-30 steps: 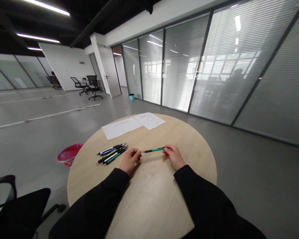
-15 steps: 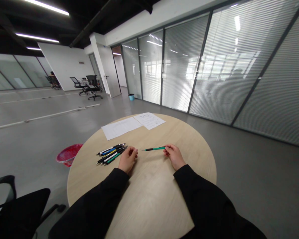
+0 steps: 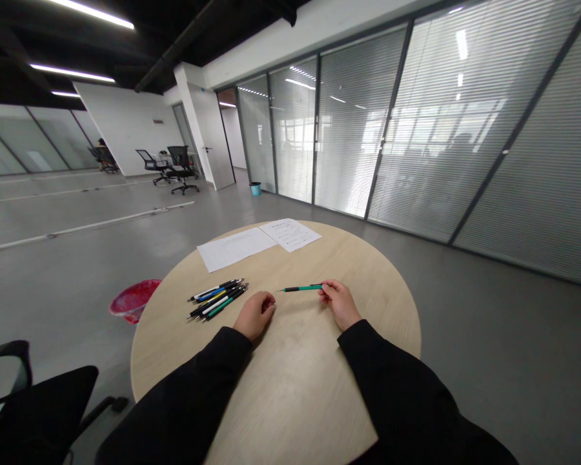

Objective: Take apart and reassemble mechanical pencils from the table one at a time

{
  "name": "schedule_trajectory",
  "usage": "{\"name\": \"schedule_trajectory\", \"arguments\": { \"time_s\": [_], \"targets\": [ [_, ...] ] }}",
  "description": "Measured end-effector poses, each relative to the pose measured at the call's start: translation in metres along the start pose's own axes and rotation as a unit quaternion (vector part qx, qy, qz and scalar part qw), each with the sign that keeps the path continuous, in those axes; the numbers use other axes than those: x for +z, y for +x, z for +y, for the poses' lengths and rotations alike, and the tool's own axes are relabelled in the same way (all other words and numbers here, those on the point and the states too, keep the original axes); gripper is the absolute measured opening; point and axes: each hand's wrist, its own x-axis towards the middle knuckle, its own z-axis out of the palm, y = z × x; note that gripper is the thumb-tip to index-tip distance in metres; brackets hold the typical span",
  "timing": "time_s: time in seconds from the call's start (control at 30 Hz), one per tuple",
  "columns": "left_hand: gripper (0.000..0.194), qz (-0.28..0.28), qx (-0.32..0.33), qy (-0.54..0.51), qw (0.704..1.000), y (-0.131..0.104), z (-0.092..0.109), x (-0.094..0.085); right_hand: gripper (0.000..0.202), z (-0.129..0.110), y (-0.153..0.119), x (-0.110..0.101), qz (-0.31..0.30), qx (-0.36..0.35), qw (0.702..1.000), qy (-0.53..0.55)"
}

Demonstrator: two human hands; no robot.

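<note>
My right hand (image 3: 339, 305) pinches the rear end of a green and black mechanical pencil (image 3: 303, 289), held level above the table with its thin tip pointing left. My left hand (image 3: 255, 315) rests by the table surface just below and left of that tip, apart from the pencil. Its fingers are loosely curled, with a small gap between thumb and fingers and nothing visible in them. Left of it lies a bundle of several mechanical pencils (image 3: 217, 300) in white, blue, yellow, black and green, side by side at a slant.
Two sheets of paper (image 3: 237, 249) lie at the far side of the round wooden table (image 3: 358, 271). On the floor at left stands a red basin (image 3: 134, 300), with a black chair (image 3: 39, 413) nearer me. Farther off are a blue bin (image 3: 255, 188) and a glass partition with blinds (image 3: 353, 129).
My left hand has shifted right, away from the pencil bundle, and its thumb and fingers have loosened. My right hand and its pencil have barely moved, slightly to the right.
</note>
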Motion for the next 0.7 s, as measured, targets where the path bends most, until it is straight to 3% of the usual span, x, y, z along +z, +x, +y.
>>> {"name": "schedule_trajectory", "arguments": {
  "time_s": [0.13, 0.4, 0.53, 0.7],
  "targets": [
    [0.011, -0.031, 0.006, 0.035, 0.999, -0.0001, -0.0001, 0.0024, 0.037, 0.0001, 0.0, 0.0, -0.001, 0.001, 1.0, 0.002],
    [0.019, -0.032, 0.005, 0.022, 0.999, -0.0008, -0.0028, 0.0039, 0.036, -0.0008, -0.0014, 0.0008, -0.002, 0.002, 1.0, 0.007],
    [0.029, -0.011, 0.023, 0.007, 1.0, -0.0014, -0.0028, 0.005, 0.038, 0.0001, -0.0006, 0.0006, -0.006, -0.001, 1.0, -0.007],
    [0.026, 0.031, 0.035, -0.009, 0.999, -0.0011, 0.0013, 0.0038, 0.038, 0.0025, 0.0004, -0.0003, -0.016, -0.008, 0.999, -0.035]
  ]
}}
